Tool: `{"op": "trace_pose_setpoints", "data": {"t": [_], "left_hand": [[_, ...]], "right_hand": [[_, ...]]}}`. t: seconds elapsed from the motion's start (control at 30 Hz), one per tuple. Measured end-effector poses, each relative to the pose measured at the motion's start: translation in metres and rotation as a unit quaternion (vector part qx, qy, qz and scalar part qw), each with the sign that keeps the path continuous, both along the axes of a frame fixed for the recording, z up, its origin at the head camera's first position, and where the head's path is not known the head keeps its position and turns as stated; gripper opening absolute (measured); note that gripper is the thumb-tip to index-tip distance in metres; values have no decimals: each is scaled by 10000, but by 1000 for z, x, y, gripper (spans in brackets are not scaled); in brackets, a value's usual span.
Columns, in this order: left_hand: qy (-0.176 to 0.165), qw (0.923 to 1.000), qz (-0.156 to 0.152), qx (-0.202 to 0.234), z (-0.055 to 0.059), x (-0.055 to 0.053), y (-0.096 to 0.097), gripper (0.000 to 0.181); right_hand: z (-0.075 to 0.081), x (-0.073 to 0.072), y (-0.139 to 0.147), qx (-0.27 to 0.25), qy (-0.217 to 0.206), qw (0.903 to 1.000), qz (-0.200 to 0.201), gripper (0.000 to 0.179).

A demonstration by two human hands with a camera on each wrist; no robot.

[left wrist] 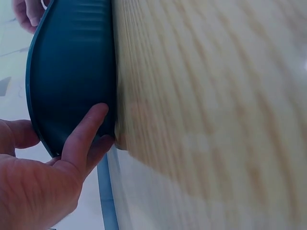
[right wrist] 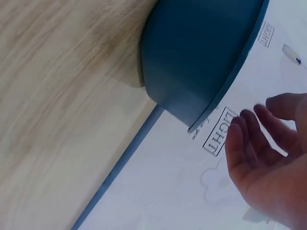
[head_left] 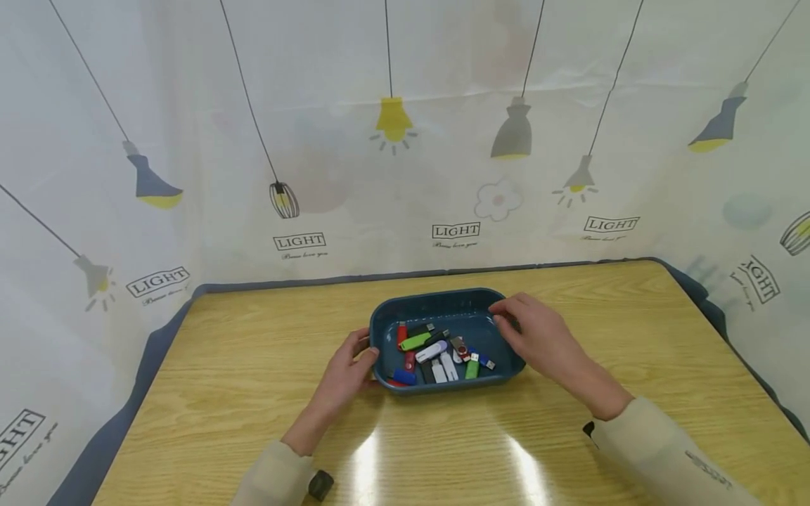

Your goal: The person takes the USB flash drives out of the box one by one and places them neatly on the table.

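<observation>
A dark blue rectangular tray with rounded corners sits on the table. Inside it lie several USB sticks, among them a green one, a white and purple one, a red one and a blue one. My left hand holds the tray's left end, thumb at the rim and fingers along the outer wall, as the left wrist view shows. Over the right end hovers my right hand, fingers loosely bent. In the right wrist view nothing shows between those fingers.
The wooden table extends around the tray, its back edge meeting a white wall covering printed with lamps. Dark blue cloth trim follows the table edges. Two light streaks reflect off the tabletop in front.
</observation>
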State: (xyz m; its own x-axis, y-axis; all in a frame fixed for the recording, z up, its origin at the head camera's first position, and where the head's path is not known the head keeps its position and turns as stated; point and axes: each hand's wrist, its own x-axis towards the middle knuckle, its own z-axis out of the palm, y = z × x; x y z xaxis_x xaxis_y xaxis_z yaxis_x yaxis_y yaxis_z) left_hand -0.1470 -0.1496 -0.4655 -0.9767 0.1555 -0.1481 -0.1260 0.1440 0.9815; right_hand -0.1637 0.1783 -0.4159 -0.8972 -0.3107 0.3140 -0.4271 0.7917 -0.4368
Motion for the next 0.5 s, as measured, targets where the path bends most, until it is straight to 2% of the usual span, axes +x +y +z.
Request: {"op": "trace_pose_setpoints", "data": {"t": [0.23,0.4,0.5], "left_hand": [[-19,10000,-2,12,1,1,0,46],[-32,10000,-50,-8,1,1,-1,47],[-45,10000,-70,-9,2,1,-1,47]], "right_hand": [[-4,-9,-13,671,-139,9935,904,17],[-11,-18,-18,1052,-258,9770,1839,24],[-13,-21,-21,1201,-505,9673,2175,26]]}}
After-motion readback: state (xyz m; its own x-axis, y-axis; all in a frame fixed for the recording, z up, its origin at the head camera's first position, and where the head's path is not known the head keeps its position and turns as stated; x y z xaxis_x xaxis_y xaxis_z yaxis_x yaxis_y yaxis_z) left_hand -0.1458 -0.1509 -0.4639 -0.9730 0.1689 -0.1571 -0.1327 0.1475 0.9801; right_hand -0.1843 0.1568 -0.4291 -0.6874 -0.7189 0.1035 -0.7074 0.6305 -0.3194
